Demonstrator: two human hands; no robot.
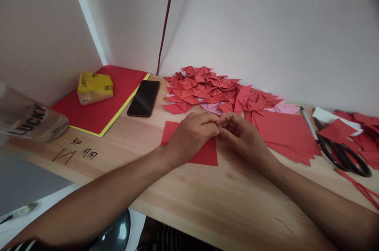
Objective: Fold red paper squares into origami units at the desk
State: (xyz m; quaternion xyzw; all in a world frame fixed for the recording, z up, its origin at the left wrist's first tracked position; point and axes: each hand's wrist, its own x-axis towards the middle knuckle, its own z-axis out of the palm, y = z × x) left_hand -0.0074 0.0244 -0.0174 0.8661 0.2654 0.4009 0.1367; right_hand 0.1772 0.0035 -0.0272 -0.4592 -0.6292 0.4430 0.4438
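My left hand [192, 134] is closed, its fingertips pinched together above a square sheet of red paper [207, 156] on the table. Meeting it tip to tip is my right hand [244, 138], whose fingers are also curled in a pinch. Whatever sits between the fingertips is hidden or too small to make out. Just behind both hands lies a heap of folded red paper pieces [201, 91], with some pink ones among them. A fanned stack of red paper squares [290, 132] is right of my right hand.
On the right are black-handled scissors [340, 156], a pen [308, 122] and red scraps [370, 128]. To the left lie a phone [144, 99], large red and yellow sheets [124, 81], a yellow packet [95, 88] and a LUCKY bottle [32, 118]. A wall [266, 25] borders the wooden table [189, 195].
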